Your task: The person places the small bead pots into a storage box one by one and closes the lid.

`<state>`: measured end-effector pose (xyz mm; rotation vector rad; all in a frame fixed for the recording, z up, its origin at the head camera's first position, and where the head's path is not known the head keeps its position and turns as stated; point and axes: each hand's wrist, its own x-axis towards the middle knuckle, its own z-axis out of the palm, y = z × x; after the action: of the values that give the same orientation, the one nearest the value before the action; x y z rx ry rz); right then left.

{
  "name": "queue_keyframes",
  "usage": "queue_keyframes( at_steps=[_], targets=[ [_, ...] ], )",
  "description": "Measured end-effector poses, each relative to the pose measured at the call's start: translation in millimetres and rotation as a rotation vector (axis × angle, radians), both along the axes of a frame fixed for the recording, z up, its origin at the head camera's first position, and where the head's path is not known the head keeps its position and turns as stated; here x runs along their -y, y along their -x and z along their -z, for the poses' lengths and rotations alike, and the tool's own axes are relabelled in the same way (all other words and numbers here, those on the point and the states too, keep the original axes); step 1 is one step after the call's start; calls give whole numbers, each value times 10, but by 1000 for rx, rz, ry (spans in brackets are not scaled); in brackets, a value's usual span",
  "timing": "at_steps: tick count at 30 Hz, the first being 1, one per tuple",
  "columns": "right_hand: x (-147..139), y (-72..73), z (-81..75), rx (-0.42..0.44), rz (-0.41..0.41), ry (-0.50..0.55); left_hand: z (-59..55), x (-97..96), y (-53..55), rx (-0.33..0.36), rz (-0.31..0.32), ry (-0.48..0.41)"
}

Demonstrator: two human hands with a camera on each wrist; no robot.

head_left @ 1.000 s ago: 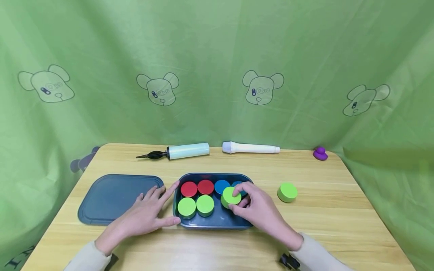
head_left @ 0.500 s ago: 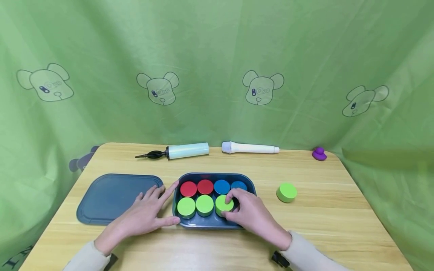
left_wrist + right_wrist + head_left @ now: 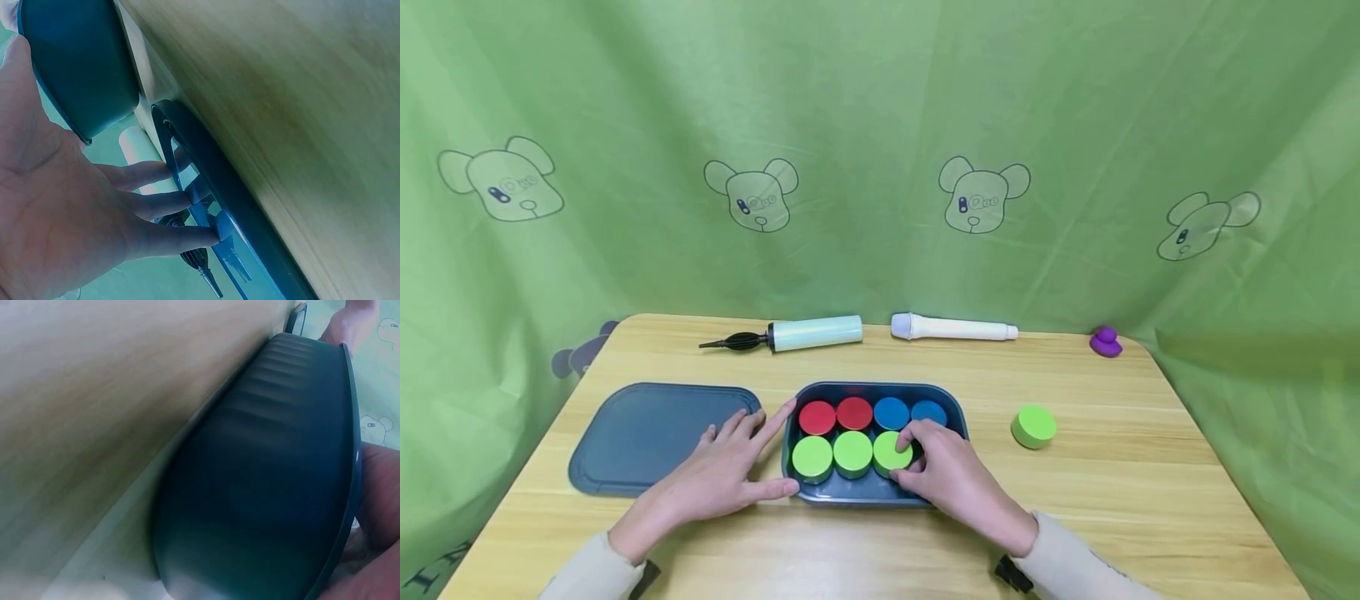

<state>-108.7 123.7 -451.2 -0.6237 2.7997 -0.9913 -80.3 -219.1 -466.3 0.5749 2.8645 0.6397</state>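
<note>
Inside a dark blue-grey rectangular box (image 3: 880, 498), my right hand (image 3: 955, 471) pinches a green round block (image 3: 889, 455) between thumb and fingers. This block stands in the front row, beside two other green round blocks (image 3: 832, 456). Behind them are two red blocks (image 3: 836, 415) and two blue blocks (image 3: 910, 413). My left hand (image 3: 711, 482) is spread out, thumb and index finger at the box's left rim. Its other fingers rest on the box's flat lid (image 3: 647, 433). In the right wrist view the box wall (image 3: 262, 469) hides part of the right hand.
Another green block (image 3: 1033, 427) stands on the wooden table (image 3: 1120, 500), right of the box. Along the back edge lie a hand pump (image 3: 808, 334), a white microphone-shaped stick (image 3: 958, 327) and a small purple object (image 3: 1106, 342). A green curtain (image 3: 865, 100) hangs behind.
My right hand has moved left and down with the green block, bringing it beside the other two green ones in the front row. The left hand has stayed in place.
</note>
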Motion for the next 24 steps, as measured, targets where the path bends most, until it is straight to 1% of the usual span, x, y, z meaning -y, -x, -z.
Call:
queue_keyframes(
  at_steps=[4,9,12,18,21,24],
  targets=[
    [-13,-7,-27,31,9,21,8,2,4,-3,2,3],
    [-35,-9,-53,67,41,55,19,2,5,-7,1,7],
    [-65,-5,-63,75,51,85,22,-1,10,-11,2,11],
    [-158,-8,-81,81,30,168,24,1,8,-7,3,11],
    [-213,-8,-91,87,32,195,24,1,3,-5,4,9],
    [-277,-14,-105,71,45,215,19,-2,-2,-2,3,8]
  ],
)
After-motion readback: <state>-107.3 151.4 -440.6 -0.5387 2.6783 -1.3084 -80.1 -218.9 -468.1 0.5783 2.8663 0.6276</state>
